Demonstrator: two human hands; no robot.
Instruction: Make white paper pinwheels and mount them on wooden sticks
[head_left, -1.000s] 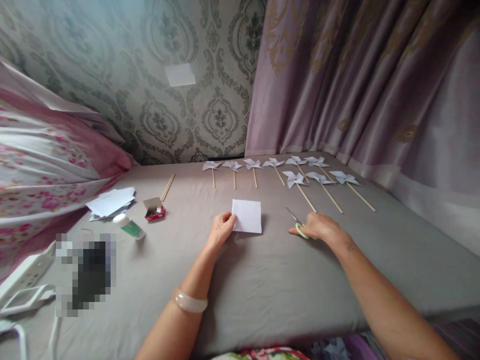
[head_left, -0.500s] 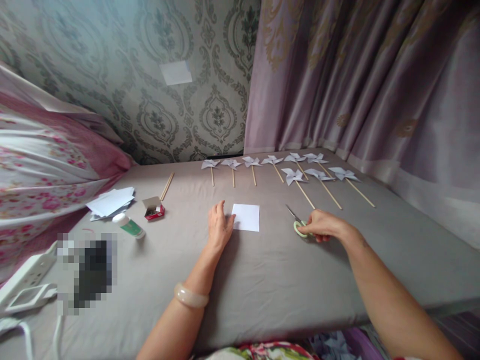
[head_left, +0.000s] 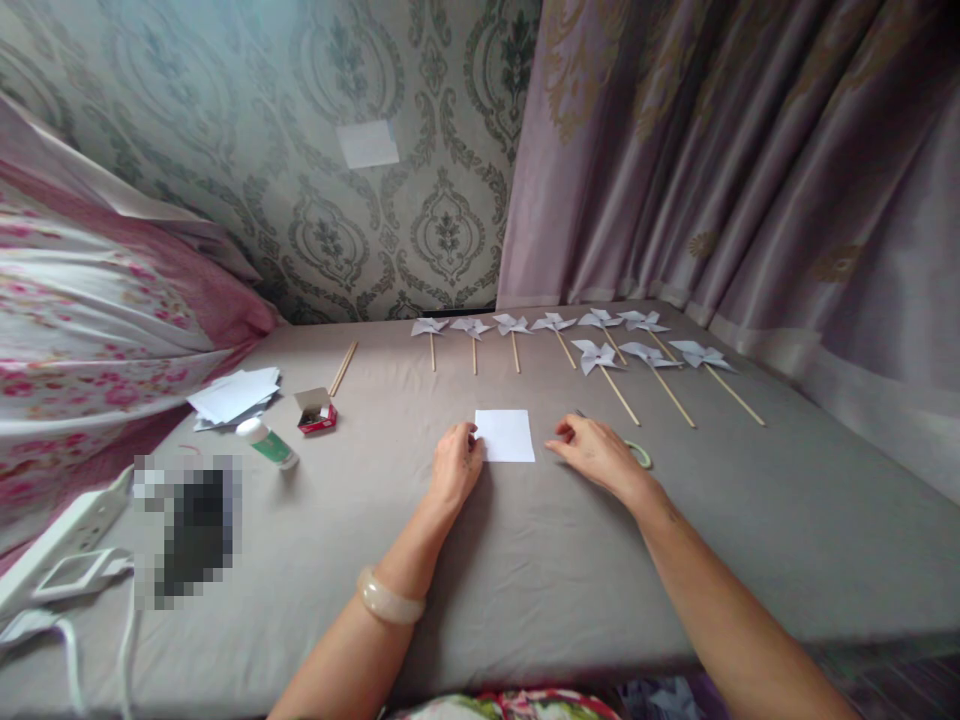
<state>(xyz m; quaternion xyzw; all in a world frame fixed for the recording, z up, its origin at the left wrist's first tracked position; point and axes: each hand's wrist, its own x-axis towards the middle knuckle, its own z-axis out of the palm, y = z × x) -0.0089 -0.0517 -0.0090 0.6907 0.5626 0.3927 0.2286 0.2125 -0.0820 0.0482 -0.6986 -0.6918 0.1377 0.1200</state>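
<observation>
A white paper square [head_left: 505, 436] lies flat on the grey bedsheet [head_left: 525, 560]. My left hand [head_left: 456, 466] rests at the square's left edge, its fingertips touching the paper, fingers loosely curled. My right hand [head_left: 596, 457] lies flat on the sheet just right of the paper, fingers stretched toward it and holding nothing. Behind that hand lie the scissors with a green handle [head_left: 638, 453], partly hidden by it. Several white paper pinwheels on wooden sticks [head_left: 600, 360] are laid in rows farther back.
At the left are a stack of white papers [head_left: 235, 395], a glue stick [head_left: 268, 444], a small open red box [head_left: 315, 412] and two bare sticks [head_left: 343, 368]. A floral pillow [head_left: 90, 330] and white power strip [head_left: 60, 540] sit far left. Curtain [head_left: 712, 180] hangs right.
My right hand has let go of the scissors and moved left toward the paper. My left hand stays at the paper's left edge.
</observation>
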